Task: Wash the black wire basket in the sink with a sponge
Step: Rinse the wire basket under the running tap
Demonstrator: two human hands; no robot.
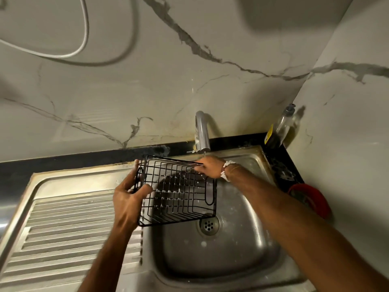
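Note:
The black wire basket (pixel 179 192) is held tilted over the steel sink (pixel 252 249), just below the tap (pixel 202 131). My left hand (pixel 128 197) grips its left end, thumb over the near rim and fingers behind the handle loop. My right hand (pixel 209 166) is at the basket's far right rim, directly under the spout, with its fingers curled on the top wire. A thin trickle of water falls from the spout onto that hand. No sponge shows in this view.
A ribbed steel drainboard (pixel 69 232) lies left of the bowl. The drain (pixel 208 224) sits below the basket. A soap pump bottle (pixel 282 127) stands in the back right corner, and a red round object (pixel 311 199) lies on the black counter at the right.

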